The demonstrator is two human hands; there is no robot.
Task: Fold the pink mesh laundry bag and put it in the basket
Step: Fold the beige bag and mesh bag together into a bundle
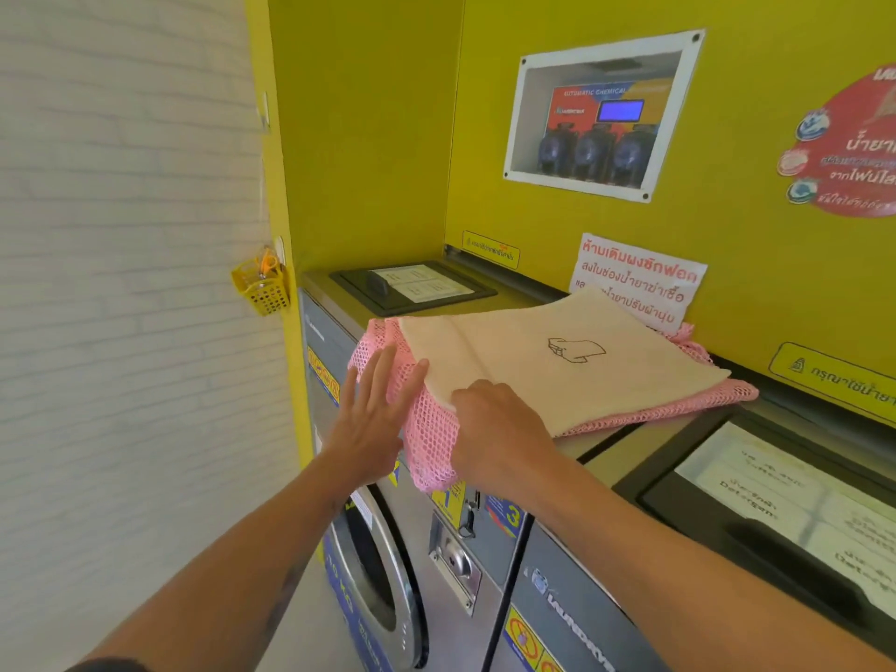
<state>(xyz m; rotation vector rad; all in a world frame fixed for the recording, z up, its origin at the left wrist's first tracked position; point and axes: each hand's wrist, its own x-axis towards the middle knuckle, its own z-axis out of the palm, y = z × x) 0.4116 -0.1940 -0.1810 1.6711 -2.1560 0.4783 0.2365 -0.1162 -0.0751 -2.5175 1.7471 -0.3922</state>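
The pink open-weave mesh laundry bag [431, 429] lay folded atop the grey steel washing machine [339, 341], long axis running left-right, near-left corner overhanging. A flat beige cloth panel [533, 361] covered it. The left hand [373, 419], fingers straight, touched the mesh; the right hand [499, 429] pressed the near edge, its fingers hidden. No basket for the bag was identifiable.

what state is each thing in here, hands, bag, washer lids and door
pink mesh laundry bag: folded on the washer top, one end hanging over the front
beige panel: flat, facing up on the bag
left hand: fingers straight, against the mesh
right hand: curled over the bag's front edge
washer door: closed
detergent lid: closed
yellow basket: hanging on the wall, holding small items
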